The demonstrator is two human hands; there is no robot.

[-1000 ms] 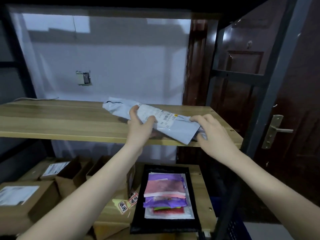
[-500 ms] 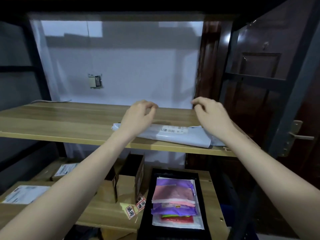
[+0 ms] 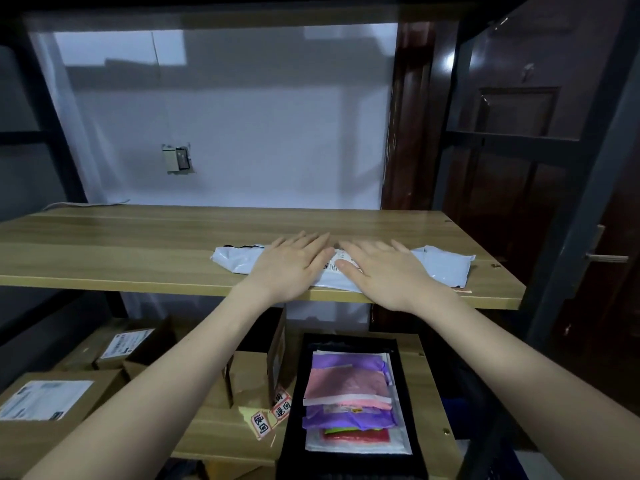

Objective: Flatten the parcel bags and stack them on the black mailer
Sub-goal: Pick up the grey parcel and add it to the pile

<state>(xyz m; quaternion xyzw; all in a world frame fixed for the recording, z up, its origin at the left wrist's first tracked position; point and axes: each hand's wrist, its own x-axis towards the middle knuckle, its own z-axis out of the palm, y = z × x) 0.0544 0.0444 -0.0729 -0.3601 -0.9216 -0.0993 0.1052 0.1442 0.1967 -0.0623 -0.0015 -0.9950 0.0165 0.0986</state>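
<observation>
Red-bordered stickers [image 3: 272, 412] on lower shelf read 退回; parcel labels illegible.

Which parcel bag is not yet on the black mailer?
The pale grey parcel bag on the upper shelf, pressed under both flat hands; the coloured bags lie stacked on the black mailer below.

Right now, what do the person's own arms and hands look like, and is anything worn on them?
Both forearms are bare as far as the frame shows: no sleeves are visible. The left hand and the right hand wear no gloves, and no ring, watch or bracelet can be seen. The fingernails look short and unpainted.
</observation>
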